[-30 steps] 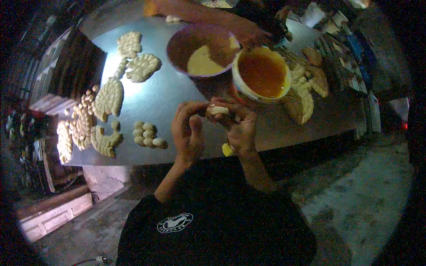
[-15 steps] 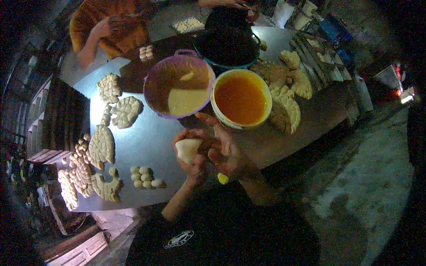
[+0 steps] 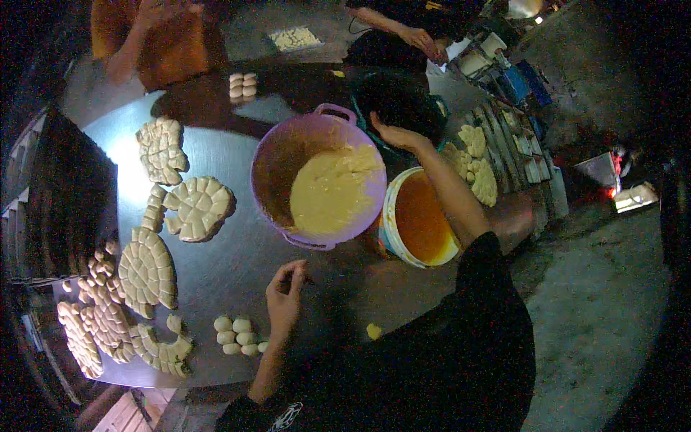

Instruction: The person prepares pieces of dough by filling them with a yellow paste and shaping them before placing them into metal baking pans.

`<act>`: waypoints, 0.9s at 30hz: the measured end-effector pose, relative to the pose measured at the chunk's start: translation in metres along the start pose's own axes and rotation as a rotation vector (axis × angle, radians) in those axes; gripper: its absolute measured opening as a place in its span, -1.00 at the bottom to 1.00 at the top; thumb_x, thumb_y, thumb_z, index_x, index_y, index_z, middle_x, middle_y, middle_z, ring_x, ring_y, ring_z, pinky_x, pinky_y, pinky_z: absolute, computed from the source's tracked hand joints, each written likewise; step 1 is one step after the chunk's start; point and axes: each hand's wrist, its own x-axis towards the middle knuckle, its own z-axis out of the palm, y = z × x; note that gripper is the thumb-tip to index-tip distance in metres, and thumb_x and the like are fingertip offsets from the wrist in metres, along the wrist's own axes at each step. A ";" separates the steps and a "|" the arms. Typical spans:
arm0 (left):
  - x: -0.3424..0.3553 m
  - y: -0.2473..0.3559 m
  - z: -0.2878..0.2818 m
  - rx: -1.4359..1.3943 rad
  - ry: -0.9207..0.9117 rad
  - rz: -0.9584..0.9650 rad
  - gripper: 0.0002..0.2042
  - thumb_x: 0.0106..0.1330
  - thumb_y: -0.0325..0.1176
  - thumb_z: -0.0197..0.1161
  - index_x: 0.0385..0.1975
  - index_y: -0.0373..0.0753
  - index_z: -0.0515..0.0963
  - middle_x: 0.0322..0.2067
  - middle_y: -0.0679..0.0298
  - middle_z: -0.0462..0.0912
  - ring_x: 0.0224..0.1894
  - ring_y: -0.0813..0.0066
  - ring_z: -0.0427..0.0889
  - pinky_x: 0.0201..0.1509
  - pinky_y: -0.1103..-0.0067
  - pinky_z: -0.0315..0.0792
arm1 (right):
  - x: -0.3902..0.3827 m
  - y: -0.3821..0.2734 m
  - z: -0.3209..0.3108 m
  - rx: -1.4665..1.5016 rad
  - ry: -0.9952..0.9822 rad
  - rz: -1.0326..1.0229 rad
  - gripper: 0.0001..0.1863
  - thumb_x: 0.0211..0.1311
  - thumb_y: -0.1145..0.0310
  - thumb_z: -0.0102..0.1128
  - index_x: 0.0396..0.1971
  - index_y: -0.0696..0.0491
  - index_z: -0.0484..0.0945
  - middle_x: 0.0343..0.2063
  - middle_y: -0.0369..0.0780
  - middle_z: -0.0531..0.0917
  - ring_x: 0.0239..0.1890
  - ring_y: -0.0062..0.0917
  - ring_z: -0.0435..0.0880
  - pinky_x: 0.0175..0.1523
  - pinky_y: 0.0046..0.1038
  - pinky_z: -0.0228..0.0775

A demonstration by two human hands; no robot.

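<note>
On the steel table (image 3: 237, 273), the far left, about nine o'clock, is lined with dough fans (image 3: 147, 270), flat rounds of small pieces pressed side by side. Just right of them, at about seven o'clock of the table, lies a small cluster of dough balls (image 3: 237, 335). The left hand (image 3: 286, 299) hovers just right of and slightly above that cluster, fingers curled loosely with thumb and forefinger nearly meeting; it holds nothing that can be made out. At twelve o'clock from this hand stands the purple tub (image 3: 317, 183), tilted toward the viewer and about half full of pale yellow batter. Past the tub's one o'clock rim, the right hand (image 3: 396, 135) is stretched out, palm open and fingers spread narrow, empty, over a dark bowl (image 3: 399, 108). Its forearm crosses above the white bucket (image 3: 417, 219) of orange liquid, which stands just beside the tub at its four o'clock. Farther right, more dough pieces (image 3: 475, 162) lie near the table's edge. Across the table at twelve o'clock, other people's hands are at work.
</note>
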 end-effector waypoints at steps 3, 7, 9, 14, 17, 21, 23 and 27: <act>0.000 -0.014 -0.020 -0.152 0.121 -0.112 -0.77 0.33 -0.43 0.16 -0.06 -0.33 0.50 -0.29 0.23 0.63 -0.26 0.52 0.58 -0.08 0.62 0.44 | 0.012 -0.004 -0.003 0.381 -0.095 0.159 -0.11 0.28 -0.38 -0.56 0.30 0.07 0.19 -0.22 -0.12 0.63 -0.26 -0.41 0.57 -0.09 -0.37 0.39; -0.001 -0.007 -0.020 -0.074 0.089 -0.170 -0.75 0.30 -0.41 0.21 -0.06 -0.31 0.50 -0.28 0.26 0.62 -0.25 0.53 0.57 -0.02 0.62 0.41 | 0.001 0.063 -0.013 0.223 0.050 0.131 -0.18 0.30 -0.32 -0.34 0.18 0.11 0.37 -0.45 -0.26 0.63 -0.53 -0.64 0.48 -0.33 -0.61 0.36; -0.002 -0.001 -0.018 -0.009 0.061 -0.128 -0.73 0.28 -0.40 0.24 -0.05 -0.31 0.48 -0.26 0.27 0.60 -0.23 0.52 0.56 0.01 0.61 0.40 | -0.016 0.028 -0.014 0.427 0.069 0.150 -0.30 0.34 -0.20 -0.22 0.15 0.11 0.40 -0.43 -0.26 0.63 -0.49 -0.64 0.52 -0.30 -0.60 0.39; -0.002 0.026 0.011 -0.080 -0.111 0.102 -0.62 0.35 -0.26 0.18 0.07 -0.31 0.40 -0.12 0.24 0.52 -0.05 0.51 0.47 0.10 0.56 0.35 | -0.143 -0.101 0.004 1.353 0.056 -0.201 -0.57 0.37 0.25 0.01 0.17 0.11 0.34 -0.22 -0.25 0.60 -0.25 -0.61 0.59 -0.11 -0.54 0.44; -0.018 0.044 0.037 -0.431 -0.350 0.020 -0.51 0.39 -0.04 0.05 0.15 -0.30 0.34 -0.03 0.20 0.48 0.06 0.49 0.41 0.13 0.52 0.33 | -0.239 -0.170 0.031 1.406 0.080 -0.262 -0.51 0.29 0.33 0.12 0.19 0.10 0.27 -0.23 -0.27 0.59 -0.19 -0.58 0.58 -0.04 -0.54 0.41; -0.062 0.073 0.058 -0.727 -0.303 -0.362 -0.41 0.39 0.11 -0.08 0.16 -0.31 0.33 0.02 0.15 0.47 0.10 0.39 0.42 0.18 0.49 0.30 | -0.295 -0.180 0.038 1.409 0.121 -0.408 -0.51 0.25 0.26 0.21 0.13 0.10 0.34 -0.25 -0.30 0.59 -0.20 -0.60 0.56 -0.05 -0.56 0.40; -0.081 0.071 0.065 -0.867 -0.234 -0.389 -0.42 0.39 0.09 -0.06 0.16 -0.32 0.33 0.04 0.17 0.46 0.10 0.39 0.42 0.19 0.49 0.29 | -0.312 -0.160 0.049 1.410 0.044 -0.567 -0.52 0.23 0.21 0.23 0.08 0.10 0.40 -0.22 -0.29 0.60 -0.19 -0.61 0.56 -0.05 -0.54 0.41; -0.119 0.063 0.084 -0.610 -0.255 -0.054 -0.49 0.35 -0.12 0.10 0.16 -0.38 0.33 0.11 0.22 0.42 0.14 0.41 0.39 0.25 0.49 0.25 | -0.352 -0.142 0.037 0.744 0.351 -0.723 -0.49 0.09 0.34 0.31 0.07 0.12 0.44 -0.06 -0.14 0.55 -0.03 -0.38 0.56 0.03 -0.39 0.44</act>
